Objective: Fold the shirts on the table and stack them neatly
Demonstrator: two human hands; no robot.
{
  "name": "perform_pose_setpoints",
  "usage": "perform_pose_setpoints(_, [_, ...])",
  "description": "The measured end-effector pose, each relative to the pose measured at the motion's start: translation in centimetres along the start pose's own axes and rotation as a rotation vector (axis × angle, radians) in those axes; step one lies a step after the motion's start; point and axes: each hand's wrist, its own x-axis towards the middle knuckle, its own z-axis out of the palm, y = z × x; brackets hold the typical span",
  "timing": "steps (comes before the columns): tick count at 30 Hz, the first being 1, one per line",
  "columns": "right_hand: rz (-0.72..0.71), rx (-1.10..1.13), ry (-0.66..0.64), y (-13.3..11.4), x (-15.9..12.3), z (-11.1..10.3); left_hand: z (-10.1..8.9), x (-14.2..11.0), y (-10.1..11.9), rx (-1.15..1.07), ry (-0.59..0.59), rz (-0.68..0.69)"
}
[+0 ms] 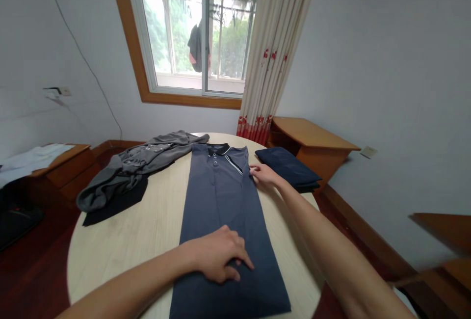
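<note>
A dark grey-blue polo shirt (228, 206) lies face up in a long narrow shape on the round table, its black collar with white trim at the far end. Its sides look tucked in, and no sleeves show. Over the lower part of the shirt is my left hand (224, 255), with index finger and thumb apart and nothing held; whether it presses on the cloth I cannot tell. My right hand (265, 174) reaches to the shirt's right edge below the shoulder, its fingertips closed on the cloth there.
Folded dark navy clothes (289, 167) are stacked at the table's right edge. A crumpled grey garment (136, 164) lies at the left over a black cloth (117, 206). Wooden cabinets (312, 132) and a curtain (274, 54) stand beyond the pale round table (154, 230).
</note>
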Motion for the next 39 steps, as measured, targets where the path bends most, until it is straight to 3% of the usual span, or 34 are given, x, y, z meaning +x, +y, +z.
perform_pose_setpoints(2, [-0.071, -0.059, 0.049, 0.6, 3.1, 0.7, 0.3, 0.0, 0.1, 0.026, -0.009, 0.002])
perform_pose_setpoints(6, [-0.078, -0.208, 0.08, 1.5, 7.8, 1.9, 1.9, 0.8, -0.1, 0.107, 0.06, 0.021])
perform_pose_setpoints(12, [-0.078, -0.357, 0.057, 2.3, 11.2, 3.0, 3.5, 2.2, -0.8, 0.179, 0.3, 0.2])
perform_pose_setpoints(16, [-0.137, -0.395, 0.102, 1.1, 11.4, 3.5, 3.7, 2.5, -0.8, 0.243, 0.391, 0.307])
perform_pose_setpoints(22, [-0.25, -0.444, 0.099, -2.7, 11.3, 4.5, 3.1, 2.1, -0.2, 0.282, 0.361, 0.388])
perform_pose_setpoints(32, [-0.252, -0.504, -0.063, -5.3, 10.1, 7.1, 3.8, 2.0, -0.8, 0.278, 0.304, 0.343])
perform_pose_setpoints(36, [-0.23, -0.501, 0.04, -5.3, 9.6, 7.1, 3.2, 1.7, -0.8, 0.184, 0.307, 0.255])
perform_pose_setpoints(39, [-0.2, -0.55, 0.008, -4.7, 9.6, 7.5, 2.4, 1.2, -0.7, 0.114, 0.318, 0.129])
